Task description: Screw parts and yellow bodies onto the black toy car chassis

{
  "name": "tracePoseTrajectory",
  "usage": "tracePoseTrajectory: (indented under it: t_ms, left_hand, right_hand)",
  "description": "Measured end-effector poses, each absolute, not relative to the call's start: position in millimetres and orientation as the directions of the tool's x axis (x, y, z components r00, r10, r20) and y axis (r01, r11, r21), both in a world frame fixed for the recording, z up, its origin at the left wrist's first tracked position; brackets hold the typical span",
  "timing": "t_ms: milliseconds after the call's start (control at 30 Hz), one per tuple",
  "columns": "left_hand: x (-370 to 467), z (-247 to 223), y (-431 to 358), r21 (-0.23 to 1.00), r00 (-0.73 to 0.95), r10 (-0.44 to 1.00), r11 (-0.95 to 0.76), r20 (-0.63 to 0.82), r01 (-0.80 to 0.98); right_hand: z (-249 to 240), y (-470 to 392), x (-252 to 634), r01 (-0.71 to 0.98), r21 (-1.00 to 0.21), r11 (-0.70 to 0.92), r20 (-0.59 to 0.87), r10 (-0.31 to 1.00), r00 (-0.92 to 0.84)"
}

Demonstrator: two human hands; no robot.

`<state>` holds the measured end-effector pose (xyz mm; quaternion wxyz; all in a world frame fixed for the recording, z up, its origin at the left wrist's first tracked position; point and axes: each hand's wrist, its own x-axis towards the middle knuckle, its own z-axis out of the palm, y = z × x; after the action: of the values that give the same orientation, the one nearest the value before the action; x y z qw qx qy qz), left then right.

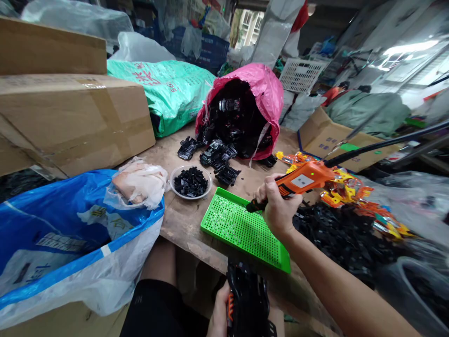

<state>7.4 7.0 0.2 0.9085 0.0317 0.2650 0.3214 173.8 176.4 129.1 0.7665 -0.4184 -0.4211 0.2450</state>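
Observation:
My right hand (278, 206) is wrapped round an orange and black electric screwdriver (303, 178), its black cable running off to the upper right. The driver's dark tip points down at a green perforated tray (277, 250), where many small shiny screws (224, 213) sit among the holes. At the bottom of the view my left hand (220, 311) grips a black plastic toy car body (247, 299) with an orange piece along its side. This body is held below the table's front edge, apart from the screwdriver. Part of the left hand is hidden behind it.
A pink sack (268, 93) spills black car parts. Small black pieces fill a white bowl (210, 187). Right of the tray lies a black parts heap (336, 238) near orange-yellow parts (342, 187). On the left are a blue-lined bag (80, 196) and a cardboard box (70, 121).

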Motion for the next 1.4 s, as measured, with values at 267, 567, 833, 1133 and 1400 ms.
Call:
tracePoseTrajectory:
  t_ms: [267, 567, 833, 1133, 1400]
  left_hand:
    - [32.1, 45.7, 1.8, -0.08, 0.78, 0.41, 0.862, -0.472, -0.501]
    - [31.5, 57.5, 0.3, -0.076, 0.74, 0.452, 0.827, -0.498, -0.557]
    - [34.0, 53.6, 0.7, -0.045, 0.71, 0.529, 0.787, -0.466, -0.616]
    - [34.3, 49.5, -1.7, -0.023, 0.723, 0.51, 0.81, -0.466, -0.586]
    - [34.4, 51.3, -3.2, -0.012, 0.715, 0.501, 0.815, -0.487, -0.579]
  right_hand:
    - [166.2, 112.1, 166.1, 0.028, -0.857, 0.515, 0.468, 0.754, 0.461]
    - [166.8, 27.6, 151.7, -0.064, -0.906, 0.418, 0.383, 0.876, 0.293]
    - [139.2, 26.6, 148.3, -0.106, -0.89, 0.443, 0.409, 0.879, 0.243]
    - [131.9, 27.6, 145.1, -0.093, -0.901, 0.424, 0.392, 0.886, 0.246]
    - [132.5, 29.2, 140.9, -0.078, -0.894, 0.441, 0.412, 0.879, 0.24]
